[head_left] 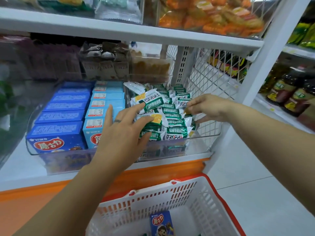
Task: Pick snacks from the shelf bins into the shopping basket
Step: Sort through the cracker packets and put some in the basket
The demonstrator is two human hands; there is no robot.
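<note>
Two bare hands reach into a clear plastic shelf bin (204, 142) heaped with small green-and-white snack packets (175, 122). The left hand (122, 133) lies over the near left part of the heap with its fingers spread apart and fairly straight: the fingertips touch several packets, and the thumb stretches out over the neighbouring boxes. The right hand (211, 108) comes in from the right side, its fingertips at the edge of a packet near the middle of the pile. Whether they pinch that packet or only touch it cannot be told. Just beside this bin on the left stands another clear plastic bin (51, 153), which holds one row of dark blue cardboard boxes (63, 116) and one row of light blue cardboard boxes (105, 99), packed upright one behind the other. Both bins sit on a white shelf board (17, 164) with an orange front strip. Below the shelf, near the bottom of the view, is a white slotted plastic shopping basket with a red rim (219, 198). In it lies a single blue box with a cartoon figure (161, 223). Behind the front bins, blurred clear bins hold brownish wrapped snacks (105, 62). On the shelf above, a clear bin is full of orange packets (213, 19). Dark bottles with yellow labels (283, 92) stand on a separate shelf at the right.
</note>
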